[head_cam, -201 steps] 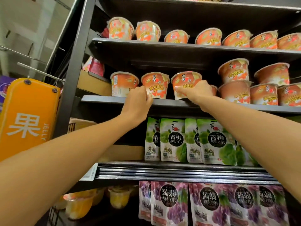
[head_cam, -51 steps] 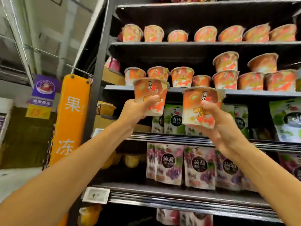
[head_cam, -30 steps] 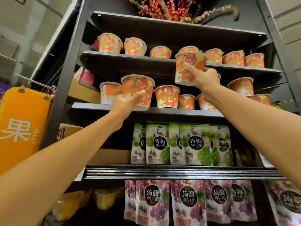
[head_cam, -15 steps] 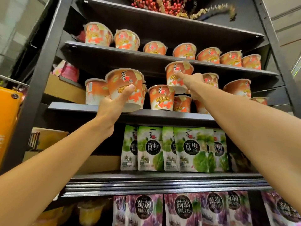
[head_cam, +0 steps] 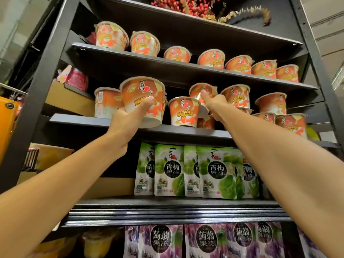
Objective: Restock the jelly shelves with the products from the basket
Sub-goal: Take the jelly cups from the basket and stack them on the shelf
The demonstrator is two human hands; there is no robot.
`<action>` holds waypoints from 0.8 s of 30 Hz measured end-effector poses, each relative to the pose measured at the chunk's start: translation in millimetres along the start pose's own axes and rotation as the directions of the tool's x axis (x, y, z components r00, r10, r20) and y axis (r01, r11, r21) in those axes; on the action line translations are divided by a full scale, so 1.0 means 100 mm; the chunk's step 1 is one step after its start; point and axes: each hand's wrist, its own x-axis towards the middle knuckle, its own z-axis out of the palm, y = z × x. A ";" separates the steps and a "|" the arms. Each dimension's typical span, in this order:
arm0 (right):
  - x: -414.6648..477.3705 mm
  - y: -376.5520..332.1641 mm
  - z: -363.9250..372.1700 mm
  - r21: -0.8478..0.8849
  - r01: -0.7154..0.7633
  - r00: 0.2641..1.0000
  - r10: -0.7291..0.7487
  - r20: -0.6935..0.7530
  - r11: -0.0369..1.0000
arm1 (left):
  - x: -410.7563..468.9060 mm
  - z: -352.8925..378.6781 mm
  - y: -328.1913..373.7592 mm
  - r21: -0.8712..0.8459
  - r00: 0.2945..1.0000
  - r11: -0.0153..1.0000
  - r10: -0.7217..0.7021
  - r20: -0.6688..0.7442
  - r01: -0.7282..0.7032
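Head view: left hand (head_cam: 128, 121) grips a jelly cup (head_cam: 143, 97) from below, thumb across its front, just above the front edge of the cup shelf (head_cam: 83, 119). Right hand (head_cam: 214, 105) holds a second jelly cup (head_cam: 202, 90) higher over the same shelf, thumb on its front, fingers hidden behind it.

Top shelf: dried flowers (head_cam: 195, 6), upper centre of the frame.
Second shelf: a row of cups (head_cam: 211, 59), directly below the flowers.
Third shelf (head_cam: 78, 119): more cups, some stacked two high right of centre.
Held cup (head_cam: 142, 97): in the left hand (head_cam: 126, 121), in front of the third shelf's left cups.
Stacked cup (head_cam: 202, 90): frame centre, on the upper tier, gripped by the right hand (head_cam: 214, 103).
Upper pouches (head_cam: 216, 172): upright below the third shelf.
Lower pouches (head_cam: 204, 241): bottom edge.
Box (head_cam: 68, 97): left of the third-shelf cups.
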 end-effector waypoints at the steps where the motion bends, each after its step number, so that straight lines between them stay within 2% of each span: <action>1: 0.00 0.02 0.00 0.026 -0.020 1.000 0.020 -0.008 0.999 | 0.00 0.00 0.01 -0.006 1.000 1.000 -0.004 0.002 0.004; 6: 0.02 0.08 0.00 0.164 -0.036 0.997 0.046 -0.056 0.986 | -0.02 0.03 0.00 -0.007 0.999 1.000 0.016 -0.031 -0.016; 10: 0.07 0.05 0.02 0.236 0.010 0.999 0.003 -0.054 0.972 | -0.05 0.04 0.00 0.006 0.999 1.000 0.027 -0.039 -0.027; 16: 0.11 -0.08 0.01 0.264 0.074 0.997 -0.067 -0.036 0.962 | 0.00 0.02 0.02 -0.010 1.000 1.000 0.009 -0.024 -0.009; 20: 0.11 -0.12 0.03 0.342 0.067 0.996 -0.084 0.035 0.937 | 0.01 0.02 0.02 -0.009 1.000 1.000 0.013 -0.026 -0.014; 24: 0.05 -0.16 0.05 0.337 0.076 0.987 -0.118 0.106 0.939 | 0.00 0.02 0.03 -0.025 1.000 1.000 0.009 -0.015 -0.009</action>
